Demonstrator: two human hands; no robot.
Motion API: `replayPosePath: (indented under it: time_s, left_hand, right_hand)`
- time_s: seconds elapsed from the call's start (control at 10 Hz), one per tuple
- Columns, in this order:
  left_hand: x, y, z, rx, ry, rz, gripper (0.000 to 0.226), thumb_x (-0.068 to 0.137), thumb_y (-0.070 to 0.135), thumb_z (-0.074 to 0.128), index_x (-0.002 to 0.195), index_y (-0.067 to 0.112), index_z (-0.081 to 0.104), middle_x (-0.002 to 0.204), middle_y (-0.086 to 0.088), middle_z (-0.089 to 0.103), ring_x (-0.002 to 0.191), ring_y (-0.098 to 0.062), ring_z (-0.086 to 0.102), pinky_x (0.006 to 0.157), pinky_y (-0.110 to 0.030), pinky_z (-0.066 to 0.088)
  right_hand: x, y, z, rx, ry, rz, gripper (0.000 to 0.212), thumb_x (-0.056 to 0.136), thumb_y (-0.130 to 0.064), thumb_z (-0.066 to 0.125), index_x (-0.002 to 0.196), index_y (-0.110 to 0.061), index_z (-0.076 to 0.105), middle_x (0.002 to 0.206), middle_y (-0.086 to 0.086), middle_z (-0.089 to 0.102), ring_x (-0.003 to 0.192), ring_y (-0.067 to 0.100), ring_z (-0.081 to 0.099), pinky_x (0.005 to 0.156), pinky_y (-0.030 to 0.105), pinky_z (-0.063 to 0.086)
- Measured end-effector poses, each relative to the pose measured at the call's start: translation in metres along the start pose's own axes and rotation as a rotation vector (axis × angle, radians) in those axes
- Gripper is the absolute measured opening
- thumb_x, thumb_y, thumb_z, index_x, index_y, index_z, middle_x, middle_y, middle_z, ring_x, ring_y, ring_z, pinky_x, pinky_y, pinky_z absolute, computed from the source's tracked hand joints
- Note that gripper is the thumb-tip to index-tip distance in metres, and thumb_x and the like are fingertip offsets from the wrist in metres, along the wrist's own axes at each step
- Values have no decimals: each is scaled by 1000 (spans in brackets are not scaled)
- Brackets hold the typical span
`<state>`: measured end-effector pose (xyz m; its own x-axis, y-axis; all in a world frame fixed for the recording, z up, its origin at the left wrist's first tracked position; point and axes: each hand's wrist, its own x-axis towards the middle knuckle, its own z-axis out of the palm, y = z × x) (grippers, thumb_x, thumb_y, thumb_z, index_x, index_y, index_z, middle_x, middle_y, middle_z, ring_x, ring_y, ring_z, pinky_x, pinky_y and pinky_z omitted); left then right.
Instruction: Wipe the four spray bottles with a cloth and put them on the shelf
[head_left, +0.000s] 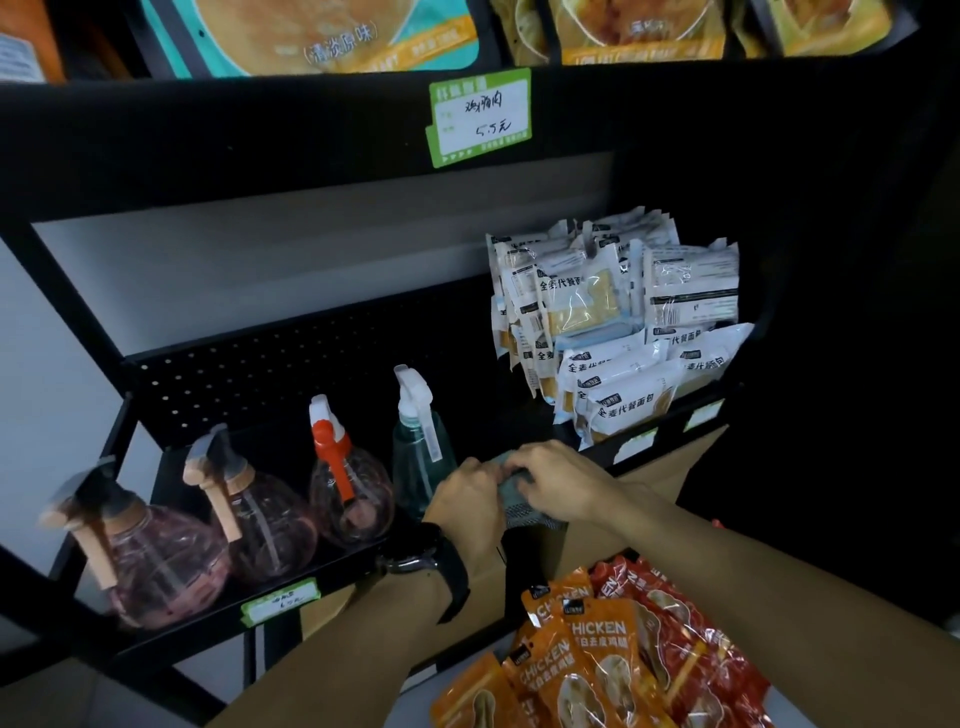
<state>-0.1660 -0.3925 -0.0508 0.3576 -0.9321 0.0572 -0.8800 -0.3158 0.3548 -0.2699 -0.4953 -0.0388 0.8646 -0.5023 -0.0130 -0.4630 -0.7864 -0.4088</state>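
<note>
Structurally, the black shelf (332, 582) dominates the view, with a perforated back panel and a green price label (280, 601) on its front lip. A second, larger green tag (480, 117) sits on the lip of the tier above. Four spray bottles stand in a row on the shelf, all upright. From the left: a pink round bottle (156, 561) with a tan trigger (blurred), a second pink bottle (265, 525) of the same kind, a pink bottle with a red trigger (350, 493), and a tall teal bottle (421, 462) with a white trigger. White bread packets (618, 322) are stacked at the right end of the same shelf, apart from the bottles. Orange and red chicken packets (613, 654) lie below, at the bottom right.

Both hands meet just right of the teal bottle, at the shelf's front edge. The left hand (465, 501) and right hand (558, 480) each have fingers curled round a grey cloth (519, 499), which is bunched between them. A black watch (434, 564) is worn on the left wrist.
</note>
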Motion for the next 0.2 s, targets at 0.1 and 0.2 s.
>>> replayPosePath:
  time_s: [0.1,0.2]
  left_hand:
    - [-9,1,-4,-12,27,7,32,99,14,48,130,17,58,125,-7,56,114,-24,58,92,-27,40]
    - [-16,5,-14,-8,69,-7,31,100,17,49,129,18,59,125,-6,55,114,-23,58,91,-26,39]
  right_hand:
    - [-6,-2,-5,-27,7,-5,36,92,-6,49,126,-14,60,125,6,59,114,22,55,87,25,40]
    - [-12,-4,-19,-51,35,27,36,93,-8,51,128,-15,58,127,5,58,116,21,53,90,26,40]
